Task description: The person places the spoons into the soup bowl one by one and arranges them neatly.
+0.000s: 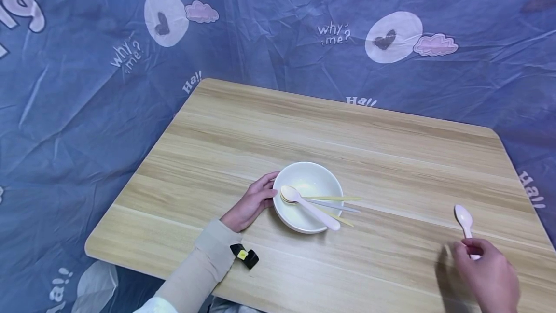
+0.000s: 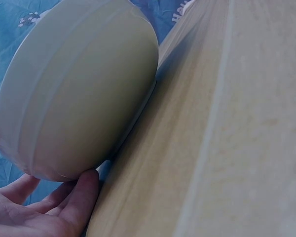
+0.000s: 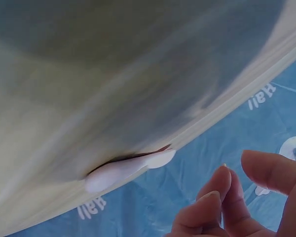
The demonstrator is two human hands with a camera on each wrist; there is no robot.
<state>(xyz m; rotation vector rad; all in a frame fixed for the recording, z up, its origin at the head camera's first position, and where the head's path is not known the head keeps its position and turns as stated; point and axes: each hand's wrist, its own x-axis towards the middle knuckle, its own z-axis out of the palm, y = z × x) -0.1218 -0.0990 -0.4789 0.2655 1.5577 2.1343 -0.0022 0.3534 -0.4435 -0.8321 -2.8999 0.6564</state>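
A white bowl (image 1: 310, 174) sits on the wooden table, and my left hand (image 1: 253, 202) holds its left side. The left wrist view shows that hand's fingers (image 2: 81, 200) against the outside of the bowl, low down. Several spoons rest in the bowl, bowl-ends together: a pale pink spoon (image 1: 319, 215) on top, with yellow and grey-blue handles sticking out past the rim. On the right lies another pale pink spoon (image 1: 464, 217). Over its handle hovers my right hand (image 1: 491, 269); in the right wrist view its bent fingers and thumb are apart from the spoon (image 3: 123, 173), holding nothing.
The light wooden table (image 1: 243, 124) has rounded corners. Blue printed cloth (image 1: 278, 37) hangs behind it and along its left side. A black strap with a yellow tag (image 1: 244, 255) is at my left wrist.
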